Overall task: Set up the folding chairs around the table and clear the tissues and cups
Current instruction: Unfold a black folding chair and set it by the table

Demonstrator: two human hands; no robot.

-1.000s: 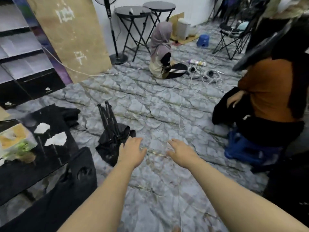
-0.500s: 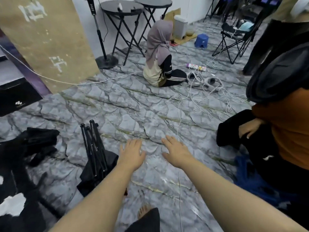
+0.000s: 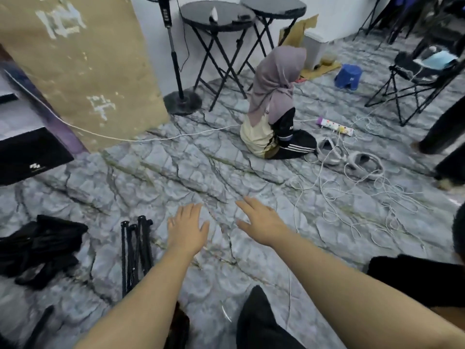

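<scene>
A folded black chair [image 3: 136, 250] lies on the grey marble-pattern floor at lower left, its leg ends pointing away from me. My left hand [image 3: 187, 229] hovers just right of it, palm down, fingers spread, holding nothing. My right hand [image 3: 259, 222] is stretched out beside it, also empty with fingers apart. A second bundle of black fabric [image 3: 40, 248], seemingly another folded chair, lies further left. The low table with tissues is out of view.
A person [image 3: 273, 107] sits on the floor ahead, back to me. Behind stand two round black folding tables [image 3: 217, 15], a fan stand [image 3: 182, 102], an unfolded chair [image 3: 417, 79] and a blue stool [image 3: 348, 76]. Loose white cables [image 3: 352, 195] sprawl at right. Another person's dark clothing [image 3: 417, 278] is at right.
The view has swung right and up: the low table with tissues left the frame, the folded chair slid to lower left. Both hands stay empty and outstretched.
</scene>
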